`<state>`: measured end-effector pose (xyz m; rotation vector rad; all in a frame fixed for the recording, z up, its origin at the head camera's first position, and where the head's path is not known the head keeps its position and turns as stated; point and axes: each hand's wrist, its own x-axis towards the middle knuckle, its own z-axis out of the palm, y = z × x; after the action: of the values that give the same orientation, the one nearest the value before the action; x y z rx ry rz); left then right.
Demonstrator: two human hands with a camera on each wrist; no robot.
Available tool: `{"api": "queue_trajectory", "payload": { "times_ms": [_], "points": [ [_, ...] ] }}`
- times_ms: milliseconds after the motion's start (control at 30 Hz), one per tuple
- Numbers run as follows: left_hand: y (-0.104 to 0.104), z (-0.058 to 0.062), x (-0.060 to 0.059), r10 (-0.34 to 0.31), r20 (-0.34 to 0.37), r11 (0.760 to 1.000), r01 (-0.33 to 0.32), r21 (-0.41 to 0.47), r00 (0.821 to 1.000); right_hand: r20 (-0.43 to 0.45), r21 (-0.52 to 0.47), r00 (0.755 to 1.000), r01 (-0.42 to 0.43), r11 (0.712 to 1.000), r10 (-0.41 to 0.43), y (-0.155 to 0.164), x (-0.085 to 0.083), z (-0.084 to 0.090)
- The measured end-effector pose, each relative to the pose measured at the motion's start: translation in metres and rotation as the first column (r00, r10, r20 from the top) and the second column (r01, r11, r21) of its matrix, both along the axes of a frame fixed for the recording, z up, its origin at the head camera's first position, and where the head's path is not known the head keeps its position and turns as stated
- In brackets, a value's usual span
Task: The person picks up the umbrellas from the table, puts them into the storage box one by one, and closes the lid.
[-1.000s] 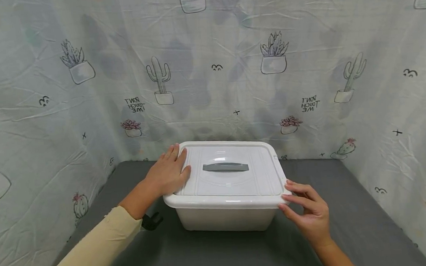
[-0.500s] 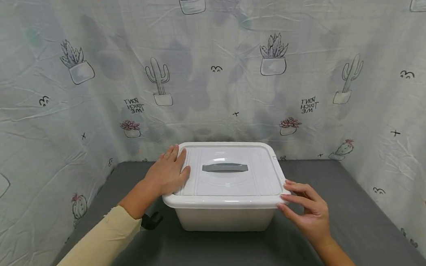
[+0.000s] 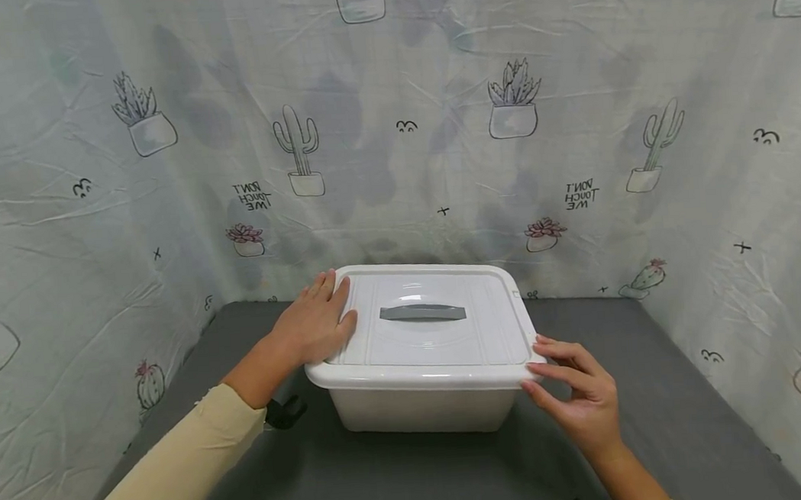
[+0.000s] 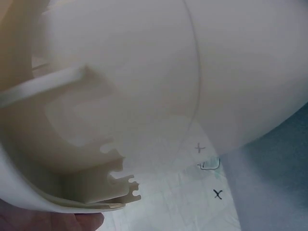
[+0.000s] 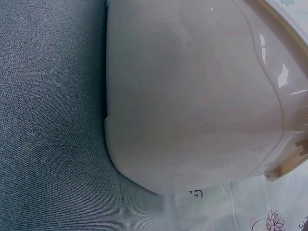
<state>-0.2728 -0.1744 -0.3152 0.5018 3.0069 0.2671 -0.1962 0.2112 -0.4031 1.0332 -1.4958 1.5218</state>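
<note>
A white plastic storage box (image 3: 424,411) stands on a grey surface, its white lid (image 3: 441,348) on top. The lid has a grey handle (image 3: 423,312) lying flat in its middle. My left hand (image 3: 314,328) rests palm down along the lid's left edge, fingers straight and pointing away. At the front right corner, my right hand (image 3: 577,392) grips the rim, fingertips on its edge and thumb low against the corner. The left wrist view shows the underside of the rim with fingertips (image 4: 57,221) beside it. The right wrist view shows the box's side wall (image 5: 187,101), without the hand.
Grey cloth (image 3: 387,484) covers the surface around the box. Behind and on both sides hangs a pale curtain (image 3: 398,204) printed with potted cacti and succulents. A black strap piece (image 3: 286,414) sits by the left wrist.
</note>
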Motion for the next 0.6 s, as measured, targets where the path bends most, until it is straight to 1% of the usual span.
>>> {"api": "queue_trajectory", "payload": {
  "times_ms": [233,300,367,433,533,600],
  "points": [
    [-0.001,0.001,-0.001,-0.002,0.021,1.000,0.002,0.001,1.000,-0.003,0.010,1.000,0.008,1.000,-0.008,-0.001,0.000,0.002],
    [-0.001,0.001,-0.002,-0.003,0.030,1.000,0.003,0.006,1.000,-0.010,0.025,1.000,0.021,0.999,-0.021,0.000,0.000,0.003],
    [-0.003,0.000,-0.003,0.001,0.048,0.999,-0.003,0.042,0.999,-0.025,0.041,0.999,0.027,0.999,-0.026,0.001,-0.001,0.005],
    [-0.005,-0.001,-0.004,0.005,0.077,0.994,-0.013,0.105,0.997,-0.036,0.061,0.999,0.031,0.998,-0.028,0.004,-0.003,0.006],
    [-0.012,-0.003,-0.005,0.004,0.110,0.976,-0.028,0.218,0.994,-0.042,0.076,0.999,0.015,0.997,-0.012,0.008,-0.008,0.011],
    [-0.019,-0.004,-0.006,0.009,0.110,0.960,-0.039,0.276,0.994,-0.037,0.087,0.999,0.031,0.996,-0.028,0.011,-0.011,0.016]
  ]
}}
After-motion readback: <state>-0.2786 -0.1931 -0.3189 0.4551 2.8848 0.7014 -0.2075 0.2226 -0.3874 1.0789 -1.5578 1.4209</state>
